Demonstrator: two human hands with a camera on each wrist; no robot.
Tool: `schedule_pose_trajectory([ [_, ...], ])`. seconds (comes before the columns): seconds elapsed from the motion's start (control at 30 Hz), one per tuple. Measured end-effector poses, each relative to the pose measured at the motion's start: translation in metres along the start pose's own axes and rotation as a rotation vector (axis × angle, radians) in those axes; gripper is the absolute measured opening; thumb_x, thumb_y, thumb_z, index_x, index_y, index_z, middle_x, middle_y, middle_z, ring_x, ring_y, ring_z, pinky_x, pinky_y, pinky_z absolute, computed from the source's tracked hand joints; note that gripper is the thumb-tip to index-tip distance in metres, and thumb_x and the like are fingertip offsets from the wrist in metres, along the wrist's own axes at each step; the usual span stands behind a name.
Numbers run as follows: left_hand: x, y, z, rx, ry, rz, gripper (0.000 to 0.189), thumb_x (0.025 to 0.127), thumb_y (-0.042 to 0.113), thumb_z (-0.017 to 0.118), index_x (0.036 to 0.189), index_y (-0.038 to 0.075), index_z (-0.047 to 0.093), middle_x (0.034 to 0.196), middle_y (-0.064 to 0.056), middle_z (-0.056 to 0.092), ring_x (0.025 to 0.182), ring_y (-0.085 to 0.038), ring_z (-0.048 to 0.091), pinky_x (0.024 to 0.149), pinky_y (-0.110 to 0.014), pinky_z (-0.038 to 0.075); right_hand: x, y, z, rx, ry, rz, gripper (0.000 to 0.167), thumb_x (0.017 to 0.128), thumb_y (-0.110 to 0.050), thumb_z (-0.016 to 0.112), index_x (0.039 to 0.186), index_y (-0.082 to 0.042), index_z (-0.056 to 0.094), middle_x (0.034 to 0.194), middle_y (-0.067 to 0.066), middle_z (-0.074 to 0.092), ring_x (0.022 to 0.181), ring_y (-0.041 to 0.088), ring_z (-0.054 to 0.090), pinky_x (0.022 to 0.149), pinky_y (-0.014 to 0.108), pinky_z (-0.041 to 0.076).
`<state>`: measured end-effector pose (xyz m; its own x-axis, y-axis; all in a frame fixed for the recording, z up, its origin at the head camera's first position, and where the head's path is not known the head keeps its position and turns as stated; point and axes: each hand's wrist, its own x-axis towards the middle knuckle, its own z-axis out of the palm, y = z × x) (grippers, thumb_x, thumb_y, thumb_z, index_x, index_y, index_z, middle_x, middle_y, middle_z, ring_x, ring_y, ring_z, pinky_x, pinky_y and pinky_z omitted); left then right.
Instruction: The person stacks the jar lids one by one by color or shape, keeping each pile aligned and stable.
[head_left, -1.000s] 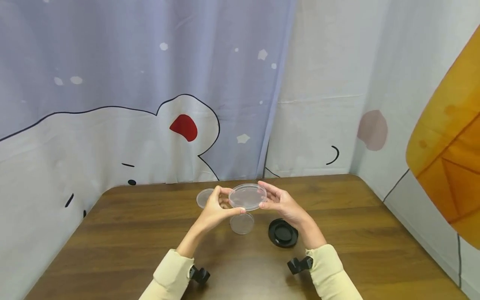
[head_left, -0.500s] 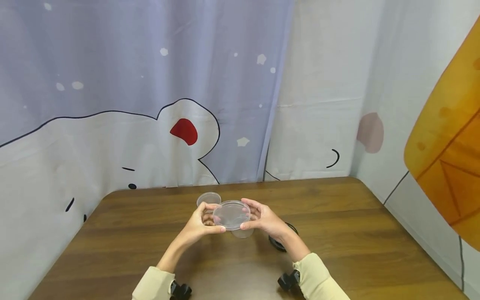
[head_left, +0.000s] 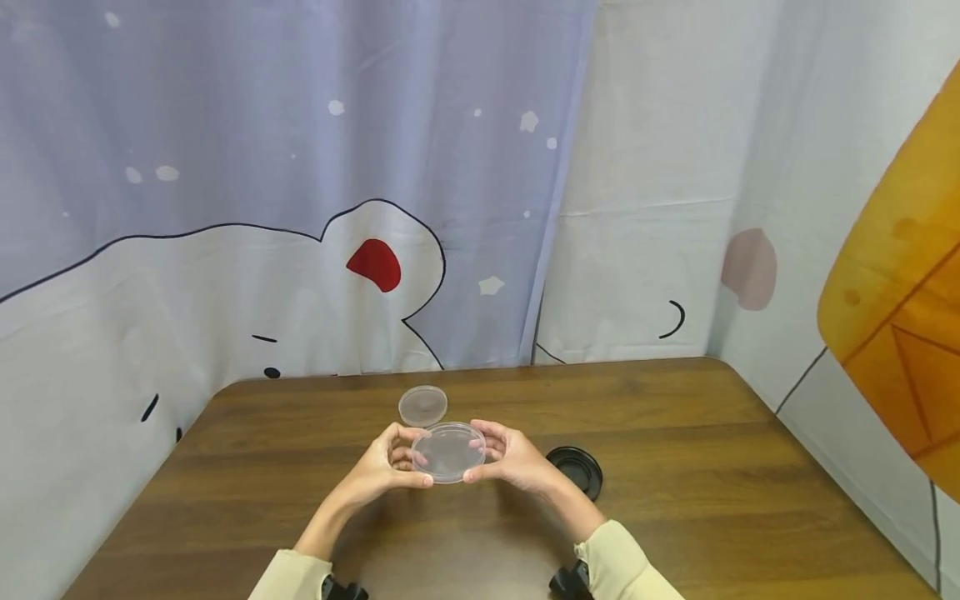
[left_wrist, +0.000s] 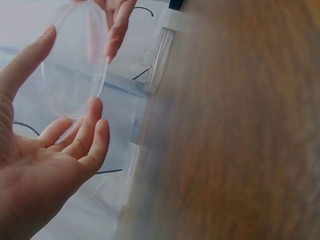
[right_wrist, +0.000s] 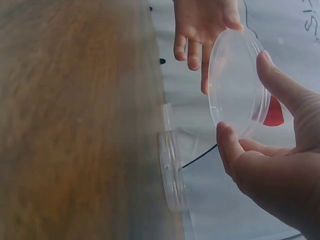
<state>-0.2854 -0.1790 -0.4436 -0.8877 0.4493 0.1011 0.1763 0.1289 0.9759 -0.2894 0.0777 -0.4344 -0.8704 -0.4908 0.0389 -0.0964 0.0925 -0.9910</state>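
Between both hands is a clear round petri dish (head_left: 448, 452), raised above the table and tilted a little. My left hand (head_left: 384, 467) grips its left edge, thumb in front and fingers behind. The opposite edge is pinched by my right hand (head_left: 517, 461) in the same manner. The right wrist view shows the rim of the held petri dish (right_wrist: 237, 82) nearly edge-on. Behind the hands, another clear round dish (head_left: 423, 406) lies on the table. A further clear dish (right_wrist: 172, 170) stands low on the table in the right wrist view, hidden in the head view.
A black round ring-shaped piece (head_left: 581, 471) lies on the wooden table (head_left: 675, 467), partly covered by my right forearm. A printed curtain (head_left: 480, 208) hangs behind the table's far edge and along the right side.
Both hands have moved left and toward me, lowering the petri dish with them. The back dish has come out from behind the left hand, while the middle dish has become hidden.
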Motion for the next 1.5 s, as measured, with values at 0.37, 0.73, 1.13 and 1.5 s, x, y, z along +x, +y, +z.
schedule_pose_trajectory([
  [0.37,-0.009,-0.013,-0.007,-0.053,-0.1,-0.074,0.059,0.079,0.006,0.078,0.118,-0.008,0.036,0.147,-0.033,0.035,0.11,-0.014,0.062,0.088,-0.027,0.053,-0.002,0.01,0.013,0.005,0.003,0.069,0.09,0.073,-0.007,0.083,0.144,0.01,0.031,0.144,0.029,0.043,0.123,0.038,0.056,0.101,0.039,0.05],
  [0.73,-0.005,-0.019,-0.004,-0.054,-0.138,-0.14,0.061,0.078,0.009,0.078,0.119,-0.007,0.035,0.148,-0.03,0.034,0.107,-0.018,0.062,0.089,-0.032,0.053,0.0,0.017,0.007,-0.031,-0.056,0.127,0.089,0.074,-0.006,0.082,0.146,0.007,0.033,0.134,0.025,0.053,0.124,0.036,0.054,0.104,0.041,0.046],
  [1.13,0.0,-0.025,-0.001,-0.069,-0.109,-0.077,0.063,0.077,0.007,0.079,0.119,-0.011,0.035,0.144,-0.035,0.035,0.103,-0.016,0.062,0.084,-0.027,0.055,0.002,0.022,0.002,-0.092,-0.039,0.074,0.088,0.076,-0.01,0.082,0.148,0.003,0.034,0.148,0.026,0.043,0.139,0.041,0.039,0.114,0.054,0.031],
  [1.5,0.0,-0.028,0.001,-0.057,-0.067,-0.048,0.065,0.077,0.006,0.08,0.12,-0.013,0.035,0.143,-0.036,0.036,0.107,-0.019,0.059,0.085,-0.022,0.053,0.003,0.023,0.0,-0.125,-0.025,0.046,0.086,0.076,-0.009,0.082,0.147,0.005,0.035,0.153,0.025,0.037,0.143,0.042,0.032,0.117,0.054,0.024],
])
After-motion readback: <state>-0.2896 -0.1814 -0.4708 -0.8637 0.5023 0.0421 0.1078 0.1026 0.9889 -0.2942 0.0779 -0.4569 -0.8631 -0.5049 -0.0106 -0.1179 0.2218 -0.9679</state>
